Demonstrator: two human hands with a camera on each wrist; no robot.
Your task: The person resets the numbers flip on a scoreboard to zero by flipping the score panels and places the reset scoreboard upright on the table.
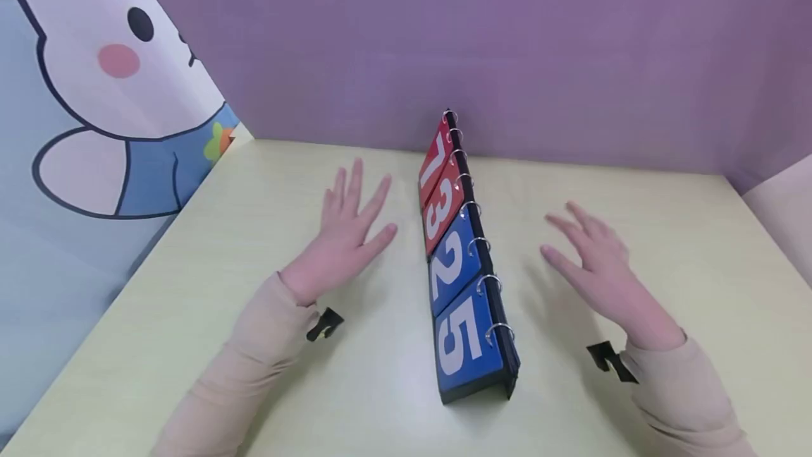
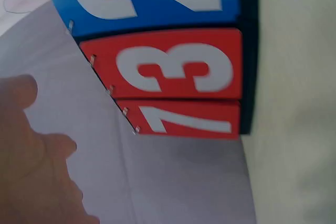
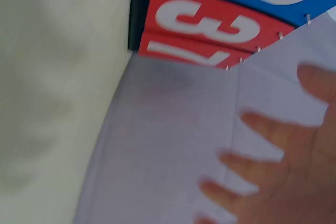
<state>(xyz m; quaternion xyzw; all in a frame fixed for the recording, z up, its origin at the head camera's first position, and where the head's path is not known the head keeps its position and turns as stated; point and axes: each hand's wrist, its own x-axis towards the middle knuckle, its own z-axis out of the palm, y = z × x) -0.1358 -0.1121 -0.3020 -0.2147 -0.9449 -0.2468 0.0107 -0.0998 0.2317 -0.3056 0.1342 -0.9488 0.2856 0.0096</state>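
Note:
A flip scoreboard (image 1: pixel 466 252) stands on the table like a tent, running away from me. Its left face carries two red cards, 7 and 3, at the far end, then two blue cards, 2 and 5, nearer me. Metal rings (image 1: pixel 488 284) hold the cards along the top edge. My left hand (image 1: pixel 342 238) is to the left of it, fingers straight and spread, holding nothing. On the other side my right hand (image 1: pixel 593 263) hovers with fingers extended and apart, also holding nothing. The right wrist view shows red 3 and 7 cards (image 3: pixel 205 22) on the far face too.
The pale table (image 1: pixel 222 288) ends at a purple backdrop (image 1: pixel 444 41) behind the scoreboard. To the left hangs a light blue cloth with a white cartoon character (image 1: pixel 120 83). A small black piece (image 1: pixel 325 324) sticks out at each sleeve cuff.

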